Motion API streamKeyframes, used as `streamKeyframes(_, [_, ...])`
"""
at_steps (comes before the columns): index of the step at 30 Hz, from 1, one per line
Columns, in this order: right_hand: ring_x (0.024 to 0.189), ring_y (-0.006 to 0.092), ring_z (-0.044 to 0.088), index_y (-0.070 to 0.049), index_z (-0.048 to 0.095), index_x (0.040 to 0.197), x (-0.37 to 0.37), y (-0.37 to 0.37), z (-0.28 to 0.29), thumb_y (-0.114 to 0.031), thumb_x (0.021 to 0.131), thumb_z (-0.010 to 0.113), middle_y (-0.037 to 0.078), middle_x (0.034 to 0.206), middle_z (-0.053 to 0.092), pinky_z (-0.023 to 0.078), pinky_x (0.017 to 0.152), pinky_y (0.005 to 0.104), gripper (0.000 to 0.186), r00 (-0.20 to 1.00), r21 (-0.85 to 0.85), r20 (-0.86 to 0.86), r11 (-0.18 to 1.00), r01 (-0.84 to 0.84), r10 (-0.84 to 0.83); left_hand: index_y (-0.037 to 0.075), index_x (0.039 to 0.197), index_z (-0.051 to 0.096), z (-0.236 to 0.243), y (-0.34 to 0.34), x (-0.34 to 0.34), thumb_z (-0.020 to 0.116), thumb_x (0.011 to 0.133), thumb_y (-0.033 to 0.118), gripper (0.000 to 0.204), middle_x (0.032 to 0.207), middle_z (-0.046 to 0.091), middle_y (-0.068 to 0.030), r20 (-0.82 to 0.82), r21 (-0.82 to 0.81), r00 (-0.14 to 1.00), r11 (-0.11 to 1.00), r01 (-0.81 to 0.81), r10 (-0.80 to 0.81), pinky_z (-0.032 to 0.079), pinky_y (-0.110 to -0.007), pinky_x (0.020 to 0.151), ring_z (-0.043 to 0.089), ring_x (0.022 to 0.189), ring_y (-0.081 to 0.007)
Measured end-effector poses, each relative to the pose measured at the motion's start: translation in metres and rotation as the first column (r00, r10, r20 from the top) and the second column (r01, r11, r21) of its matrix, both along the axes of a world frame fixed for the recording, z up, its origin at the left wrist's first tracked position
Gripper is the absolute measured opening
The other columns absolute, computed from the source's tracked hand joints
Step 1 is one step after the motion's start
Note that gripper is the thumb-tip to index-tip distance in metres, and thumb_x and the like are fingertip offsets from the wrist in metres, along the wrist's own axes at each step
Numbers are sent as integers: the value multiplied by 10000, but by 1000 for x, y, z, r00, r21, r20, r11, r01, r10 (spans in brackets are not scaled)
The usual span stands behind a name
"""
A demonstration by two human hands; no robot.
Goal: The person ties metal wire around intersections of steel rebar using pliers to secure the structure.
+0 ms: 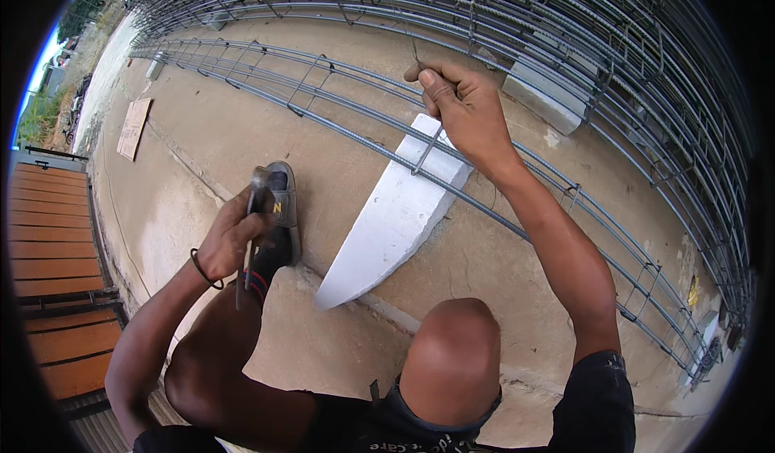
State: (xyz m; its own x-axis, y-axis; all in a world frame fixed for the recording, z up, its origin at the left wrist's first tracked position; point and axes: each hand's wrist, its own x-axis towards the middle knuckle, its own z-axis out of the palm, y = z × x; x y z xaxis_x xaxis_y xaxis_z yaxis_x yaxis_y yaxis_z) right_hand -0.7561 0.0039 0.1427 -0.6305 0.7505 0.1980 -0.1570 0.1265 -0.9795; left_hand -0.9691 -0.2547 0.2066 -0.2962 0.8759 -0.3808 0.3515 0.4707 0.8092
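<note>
My left hand is closed round a pair of metal pincers, head up and handles hanging below the fist, slightly blurred. It is held beside my sandalled foot. Above the rebar cage, my right hand pinches a thin tie wire between thumb and fingers; the wire points up and away. The long, narrow cage of steel bars and square stirrups runs from far left to near right. Under its middle lies a white block with a tapered near end.
Stacked rebar cages fill the far side and curve down the right, resting partly on a pale concrete block. A flat piece of cardboard lies on the concrete floor. Orange slatted panels stand at the left.
</note>
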Motion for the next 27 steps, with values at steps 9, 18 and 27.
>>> streamKeyframes(9, [556,69,378,10,656,994,7,59,64,-160,985,505,-19,606,434,351,525,273,228,929,137,364,990,15,-65,-72,916,588,-169,90,70,560,829,129,221,894,597,-211,-437,-220,-42,61,974,-899,556,-389,641,627,753,-319])
streamKeyframes(18, [572,80,390,-5,655,1012,48,34,64,-209,1002,503,-29,613,426,389,565,274,254,855,54,452,964,259,-255,-56,926,613,-197,104,85,533,827,104,205,883,602,-230,-546,-336,-240,-53,940,-802,545,-427,466,644,753,-313])
streamKeyframes(27, [612,312,534,-50,654,1010,86,16,67,-138,923,578,185,785,625,444,612,388,146,601,339,702,922,188,-381,-17,880,617,-145,165,84,602,838,169,192,938,581,-188,-586,70,-55,-118,991,-809,550,-398,719,609,869,-316])
